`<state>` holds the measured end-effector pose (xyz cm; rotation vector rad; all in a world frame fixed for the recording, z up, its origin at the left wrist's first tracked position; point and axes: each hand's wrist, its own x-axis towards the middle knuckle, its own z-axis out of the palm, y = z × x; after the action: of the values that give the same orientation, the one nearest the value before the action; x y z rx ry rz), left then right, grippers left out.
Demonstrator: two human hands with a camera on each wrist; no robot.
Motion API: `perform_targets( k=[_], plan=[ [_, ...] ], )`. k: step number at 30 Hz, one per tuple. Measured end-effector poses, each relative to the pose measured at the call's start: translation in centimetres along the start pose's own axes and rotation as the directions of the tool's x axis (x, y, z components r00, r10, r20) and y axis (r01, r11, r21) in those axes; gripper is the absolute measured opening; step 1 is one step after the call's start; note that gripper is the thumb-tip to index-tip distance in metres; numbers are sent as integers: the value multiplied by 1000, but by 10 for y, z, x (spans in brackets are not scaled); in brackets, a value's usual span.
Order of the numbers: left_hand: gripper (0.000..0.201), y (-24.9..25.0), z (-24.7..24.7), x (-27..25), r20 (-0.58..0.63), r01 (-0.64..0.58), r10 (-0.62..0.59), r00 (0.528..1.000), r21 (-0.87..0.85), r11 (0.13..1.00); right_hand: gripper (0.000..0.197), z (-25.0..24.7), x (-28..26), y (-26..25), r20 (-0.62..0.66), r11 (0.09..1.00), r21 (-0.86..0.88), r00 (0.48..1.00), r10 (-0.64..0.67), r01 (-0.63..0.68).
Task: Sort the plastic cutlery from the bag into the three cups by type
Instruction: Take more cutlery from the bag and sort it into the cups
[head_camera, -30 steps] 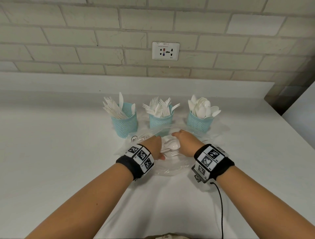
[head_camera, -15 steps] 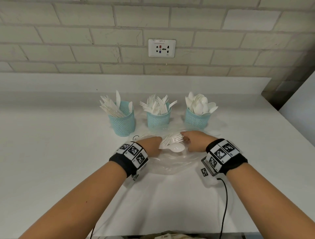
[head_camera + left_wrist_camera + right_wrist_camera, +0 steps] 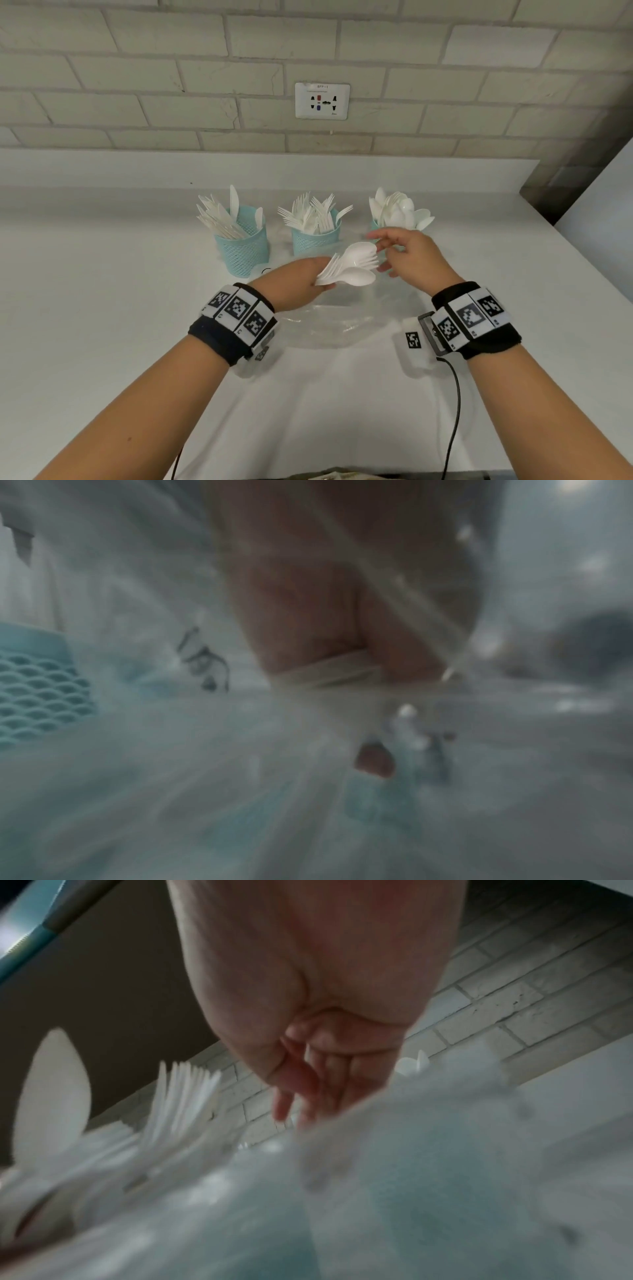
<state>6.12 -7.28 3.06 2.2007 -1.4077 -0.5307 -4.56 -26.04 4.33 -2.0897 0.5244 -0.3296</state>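
Observation:
My left hand (image 3: 317,279) grips a fanned bundle of white plastic forks and spoons (image 3: 347,270) by the handles, lifted above the clear plastic bag (image 3: 329,325). My right hand (image 3: 378,251) is at the bundle's far tips with thumb and fingers spread, holding nothing that I can see. Three teal mesh cups stand behind: the knife cup (image 3: 241,248) on the left, the fork cup (image 3: 313,240) in the middle, and the spoon cup (image 3: 374,224), partly hidden by my right hand. The right wrist view shows loose fingers (image 3: 308,1096) beside fork tines (image 3: 185,1096).
The white counter (image 3: 102,342) runs to a brick wall with a socket (image 3: 322,101). The counter's right edge (image 3: 582,246) lies close to the spoon cup. A black cable (image 3: 454,404) hangs from my right wristband. The left wrist view is blurred by the bag film (image 3: 171,750).
The left hand has lifted the cutlery bundle up off the bag. The right hand rose with it and its fingers have spread at the bundle's tips.

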Motion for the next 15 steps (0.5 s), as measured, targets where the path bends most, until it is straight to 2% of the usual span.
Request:
perform_targets(
  k=[2, 5, 7, 9, 10, 12, 15],
  plan=[
    [11, 1, -7, -3, -8, 6, -7, 1000, -72, 997, 49, 4, 0, 5, 106, 989, -123, 989, 100, -86],
    [16, 0, -18, -7, 130, 64, -38, 991, -204, 977, 55, 10, -3, 7, 196, 948, -281, 958, 209, -149],
    [17, 0, -23, -9, 237, 76, -26, 971, -205, 976, 56, 13, -5, 5, 207, 923, -364, 955, 214, -128],
    [20, 4, -26, -10, 261, 59, -3, 965, -206, 977, 54, 14, -5, 1, 213, 913, -399, 959, 186, -89],
    [22, 6, -27, -10, 224, 49, 5, 975, -236, 970, 54, 14, -5, -1, 221, 900, -428, 957, 189, -79],
    [24, 8, -27, -9, 78, 43, -15, 997, -379, 924, 55, 15, -6, -5, 252, 859, -504, 935, 251, -95],
    [28, 9, -31, -7, -144, -36, -84, 986, -677, 736, 53, 17, -7, -7, 282, 765, -633, 884, 373, -120]
  ],
)
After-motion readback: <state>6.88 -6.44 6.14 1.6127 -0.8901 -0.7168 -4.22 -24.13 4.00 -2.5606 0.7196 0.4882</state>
